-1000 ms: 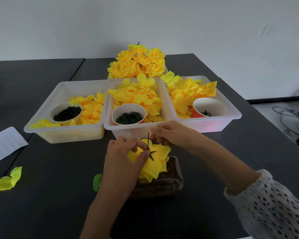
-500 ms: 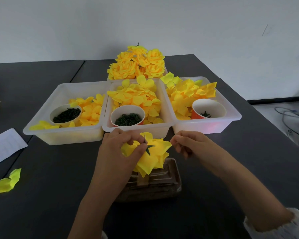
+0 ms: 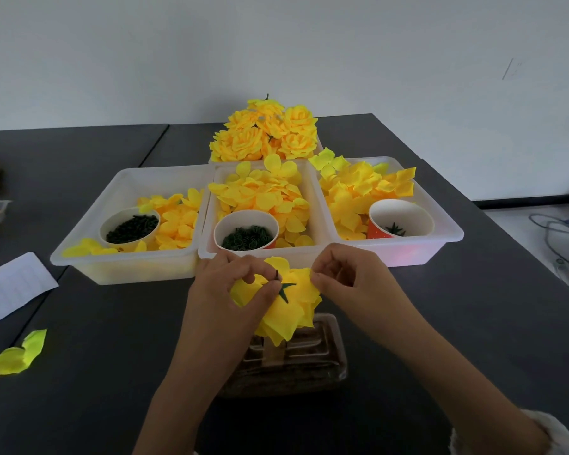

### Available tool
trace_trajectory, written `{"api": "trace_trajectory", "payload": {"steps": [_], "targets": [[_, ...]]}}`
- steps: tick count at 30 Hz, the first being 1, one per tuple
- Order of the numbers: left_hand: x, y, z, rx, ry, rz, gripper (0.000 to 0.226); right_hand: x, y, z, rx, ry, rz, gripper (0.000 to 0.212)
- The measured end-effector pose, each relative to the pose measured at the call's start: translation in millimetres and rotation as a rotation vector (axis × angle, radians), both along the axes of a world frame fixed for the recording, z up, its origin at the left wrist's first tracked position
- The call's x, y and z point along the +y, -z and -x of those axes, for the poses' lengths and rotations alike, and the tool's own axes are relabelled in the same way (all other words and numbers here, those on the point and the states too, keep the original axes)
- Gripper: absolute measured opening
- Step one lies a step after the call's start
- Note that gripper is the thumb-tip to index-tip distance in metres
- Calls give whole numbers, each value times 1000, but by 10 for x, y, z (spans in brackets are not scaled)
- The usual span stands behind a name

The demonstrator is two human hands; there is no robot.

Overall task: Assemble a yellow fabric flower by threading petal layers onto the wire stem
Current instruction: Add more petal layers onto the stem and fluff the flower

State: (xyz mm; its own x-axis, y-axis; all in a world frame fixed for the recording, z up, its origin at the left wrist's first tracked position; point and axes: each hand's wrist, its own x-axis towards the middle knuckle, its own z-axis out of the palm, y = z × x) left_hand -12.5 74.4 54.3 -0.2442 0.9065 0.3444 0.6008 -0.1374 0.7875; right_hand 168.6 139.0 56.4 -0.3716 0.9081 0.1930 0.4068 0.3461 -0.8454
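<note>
Since half a second ago, our right hand [image 3: 352, 284] has come back to pinch the yellow flower [image 3: 289, 307] at its 3 o'clock edge. Our left hand [image 3: 230, 290] grips it at 9, by the wire stem [image 3: 278, 275], above the counter [image 3: 96, 356]; bins [image 3: 125, 267] at 12.

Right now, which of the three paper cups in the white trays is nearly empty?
The orange-sided paper cup in the right-hand tray: only a few green pieces lie inside, while the other two cups hold heaps.
</note>
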Motion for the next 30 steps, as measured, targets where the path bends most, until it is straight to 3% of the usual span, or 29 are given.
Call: {"api": "trace_trajectory", "payload": {"steps": [3, 7, 11, 22, 30], "targets": [[7, 11, 5, 10, -1, -7, 15, 3, -30, 49, 34, -63, 26, 12], [-1, 11, -3, 5, 4, 1, 11, 71, -73, 84, 116, -104, 296, 24], [2, 1, -9, 11, 4, 8, 9, 139, -102, 78, 65, -133, 452, 24], [-18, 23, -12, -11, 5, 26, 13, 186, -139, 77, -15, -209, 592, 27], [-18, 41, -23, -31, 12, 22, 15, 209, -141, 40, -86, -238, 529, 8]]}}
